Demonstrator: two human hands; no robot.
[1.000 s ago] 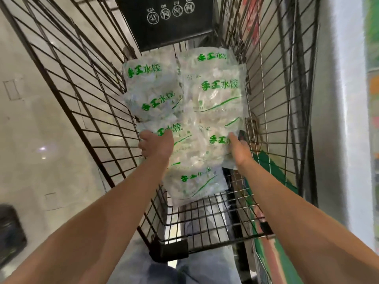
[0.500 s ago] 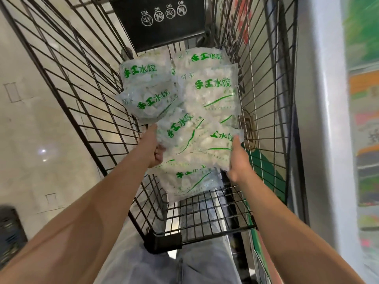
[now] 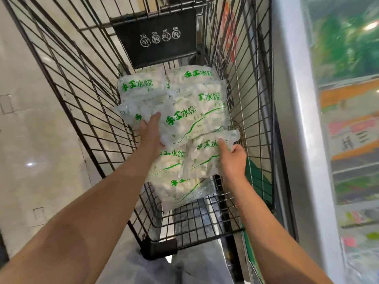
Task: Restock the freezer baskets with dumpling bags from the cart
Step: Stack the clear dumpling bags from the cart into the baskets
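Several clear dumpling bags with green lettering lie piled in the black wire cart [image 3: 86, 111]. My left hand [image 3: 150, 130] grips the left edge of one raised dumpling bag [image 3: 184, 124]. My right hand [image 3: 232, 158] holds the right edge of a second dumpling bag [image 3: 205, 156], thumb on top. Both bags are lifted a little above the pile. More bags lie at the back [image 3: 141, 87] and under the held ones [image 3: 184, 191].
A chest freezer with a pale rim [image 3: 295, 119] and glass lid stands close along the cart's right side; blurred coloured packages show inside. A black sign panel [image 3: 158, 37] closes the cart's far end. Tiled floor [image 3: 30, 140] lies to the left.
Both hands have lifted with the bags; the left hand now grips a bag from its left edge, and the held bags sit higher and farther back over the pile.
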